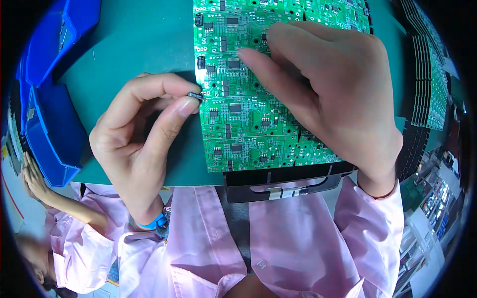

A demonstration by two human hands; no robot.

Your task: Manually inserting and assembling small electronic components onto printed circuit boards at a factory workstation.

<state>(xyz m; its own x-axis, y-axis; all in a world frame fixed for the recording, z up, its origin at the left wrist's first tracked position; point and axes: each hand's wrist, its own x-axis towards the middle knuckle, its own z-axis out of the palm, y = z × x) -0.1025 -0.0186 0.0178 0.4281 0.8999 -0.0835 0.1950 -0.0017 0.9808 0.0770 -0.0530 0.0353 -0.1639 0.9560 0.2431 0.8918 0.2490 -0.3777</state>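
Observation:
Between thumb and forefinger, my left hand (144,124) pinches a small dark capacitor (194,96) at the left edge of a green circuit board panel (278,116). Two similar black capacitors, an upper one (199,20) and a lower one (200,62), lie along that same edge. Over the panel's right half hangs my right hand (333,84), its fingers curled inward and its thumb reaching toward the middle of the board. Whatever the curled fingers may hold is hidden. The panel rests on a black carrier frame (248,179) with a metal clip.
Blue plastic bins (52,129) stand at the left of the green mat (134,44). More circuit boards (430,84) stand in rows at the far right. Beyond the left edge, a co-worker's hands (34,179) and pink sleeve show.

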